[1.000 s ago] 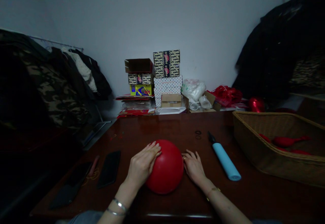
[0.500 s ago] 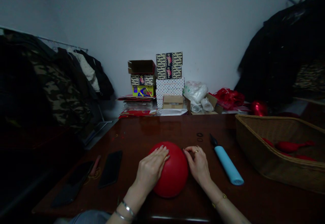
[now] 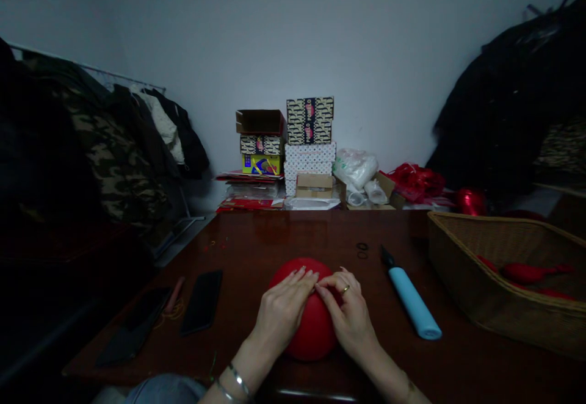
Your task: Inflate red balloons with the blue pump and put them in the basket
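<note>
A round red balloon [image 3: 314, 334] rests on the dark table near its front edge. My left hand [image 3: 284, 306] lies on the balloon's upper left side, fingers stretched together across its top. On the other side, my right hand [image 3: 348, 309] has thumb and index finger pinched at the balloon's top, close to my left fingertips. What the pinch holds is too small to make out.
A blue pump [image 3: 414, 303] lies right of my hands, with a wicker basket [image 3: 494, 300] of red balloons beyond it. Small dark rings [image 3: 362, 247] lie behind. Two dark phones [image 3: 201, 302] and a pink-handled item [image 3: 174, 295] are at left. Stacked boxes [image 3: 310, 160] stand behind the table.
My right hand has moved left, from beside the balloon onto its top near my left fingertips. My left hand has shifted slightly right. The whole view has shifted a little.
</note>
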`<act>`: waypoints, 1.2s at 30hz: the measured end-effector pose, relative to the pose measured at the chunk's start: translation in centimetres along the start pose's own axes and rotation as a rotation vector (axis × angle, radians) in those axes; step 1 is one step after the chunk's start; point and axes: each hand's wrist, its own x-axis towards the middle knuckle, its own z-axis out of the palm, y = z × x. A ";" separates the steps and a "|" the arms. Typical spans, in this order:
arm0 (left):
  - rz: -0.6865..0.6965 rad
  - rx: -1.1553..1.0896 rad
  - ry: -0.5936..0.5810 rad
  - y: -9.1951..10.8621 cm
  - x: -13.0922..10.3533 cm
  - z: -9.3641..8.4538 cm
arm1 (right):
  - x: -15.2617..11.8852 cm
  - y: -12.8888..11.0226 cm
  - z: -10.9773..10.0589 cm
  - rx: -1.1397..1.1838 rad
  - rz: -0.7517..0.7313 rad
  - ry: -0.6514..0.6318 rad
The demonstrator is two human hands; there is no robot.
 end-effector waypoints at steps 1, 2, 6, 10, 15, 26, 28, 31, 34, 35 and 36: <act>-0.004 -0.001 0.001 0.1 0.0 0.1 | 0.0 0.0 0.1 0.007 0.007 0.000; -0.009 0.000 0.004 0.1 0.0 0.1 | 0.0 0.1 0.1 0.010 0.011 0.001; -0.031 0.015 0.020 0.3 0.0 0.1 | 0.2 -0.3 -0.5 -0.013 0.039 -0.030; -0.047 0.014 0.041 0.3 0.1 0.0 | 0.7 -1.5 -2.2 -0.059 0.010 -0.263; -0.042 0.008 0.028 0.4 -0.2 0.3 | 1.0 -2.2 -3.7 0.091 -0.126 -0.364; -0.009 -0.014 0.035 2.1 -0.3 0.7 | -0.4 0.1 -0.4 -0.067 -0.046 0.285; 0.014 -0.026 0.052 2.0 -0.3 0.6 | -0.2 0.6 -0.2 -0.058 -0.003 0.165; -0.015 -0.052 0.067 1.6 -0.3 0.5 | 0.3 1.3 -0.4 -0.012 0.039 -0.005; -0.117 -0.080 0.072 1.1 -0.3 0.3 | 0.7 1.8 -0.6 -0.080 -0.035 -0.041; -0.141 -0.096 0.071 1.0 -0.3 0.2 | 0.8 1.8 -0.6 -0.116 -0.077 -0.046; -0.158 -0.117 0.065 1.0 -0.2 0.1 | 0.8 1.7 -0.5 -0.144 -0.115 -0.051</act>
